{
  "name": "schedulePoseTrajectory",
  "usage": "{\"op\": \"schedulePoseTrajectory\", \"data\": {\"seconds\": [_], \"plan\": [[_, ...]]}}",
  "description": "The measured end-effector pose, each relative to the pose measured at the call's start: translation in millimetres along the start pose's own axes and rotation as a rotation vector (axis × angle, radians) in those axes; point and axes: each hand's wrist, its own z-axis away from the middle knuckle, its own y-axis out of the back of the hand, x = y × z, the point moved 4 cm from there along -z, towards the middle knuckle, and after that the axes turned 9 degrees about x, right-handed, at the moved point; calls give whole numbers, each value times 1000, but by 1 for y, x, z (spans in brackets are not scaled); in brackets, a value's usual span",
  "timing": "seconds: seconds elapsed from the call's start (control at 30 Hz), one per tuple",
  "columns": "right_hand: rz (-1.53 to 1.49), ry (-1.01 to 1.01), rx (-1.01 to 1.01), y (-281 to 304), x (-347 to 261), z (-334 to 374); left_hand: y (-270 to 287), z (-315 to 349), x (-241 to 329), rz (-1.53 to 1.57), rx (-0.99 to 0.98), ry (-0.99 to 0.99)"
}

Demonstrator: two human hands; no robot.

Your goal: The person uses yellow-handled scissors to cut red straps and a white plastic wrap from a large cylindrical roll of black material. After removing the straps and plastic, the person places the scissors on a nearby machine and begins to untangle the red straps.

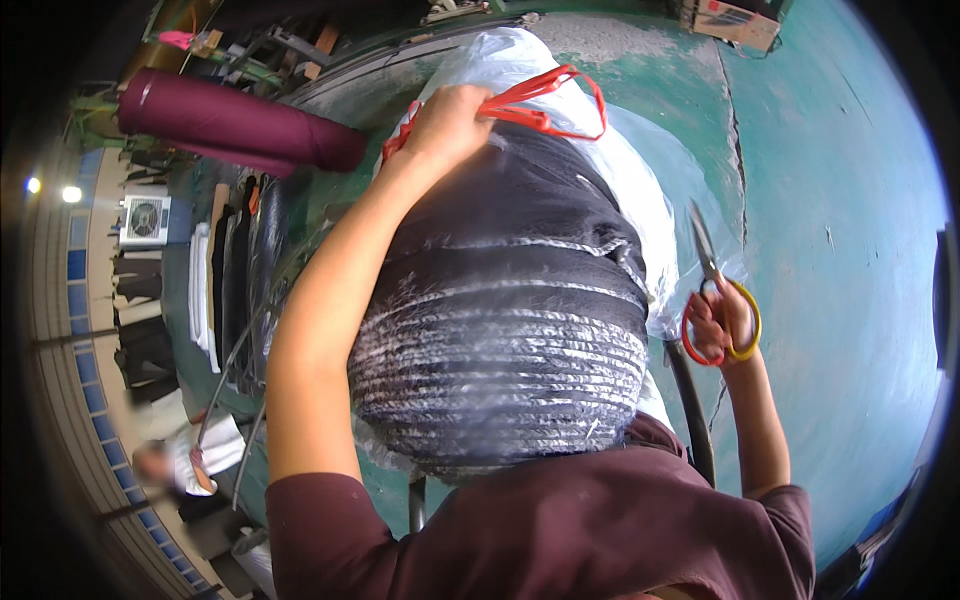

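Head view: clamping the red strap (537, 121) in the left hand (450, 125), with fingers curling around it, above the far end of the dark roll (520, 270). Showing a loop of that strap to the right of the fist, and a little more of it left of the wrist. Holding scissors (704, 240) in the right hand (727, 318), off to the right of the roll, and gripping the red and yellow handles; pointing the blades toward the far side, well apart from the strap. Wearing a maroon shirt (560, 520) and having the dark roll just in front of it, with pale, crinkled bands of film (500, 370) across the near half. Seeing white plastic (650, 220) spreading along the right side and over the far end. Looking farther out, finding a maroon roll (235, 120) lying at upper left, a white fan unit (147, 220) beyond, and a person in white (205, 455) at lower left. Showing green floor (830, 200) to the right, and a box (728, 22) near the top edge.
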Motion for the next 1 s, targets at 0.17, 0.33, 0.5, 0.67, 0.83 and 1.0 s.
{"op": "schedulePoseTrajectory", "data": {"seconds": [0.17,0.33,0.5,0.67,0.83,1.0], "plan": [[-244,45,-37,28,34,40,43,34,-59,-263,190,-187],[-213,124,-71,2,52,51,99,90,-123,-444,296,-110],[163,166,-20,-30,50,56,165,187,-197,-658,411,-46],[193,201,-8,-39,61,63,234,331,-254,-921,252,333],[207,207,-11,-36,75,74,274,611,-266,-1062,-7,888],[240,174,-4,-42,94,77,193,824,-147,-907,-290,1578]]}}
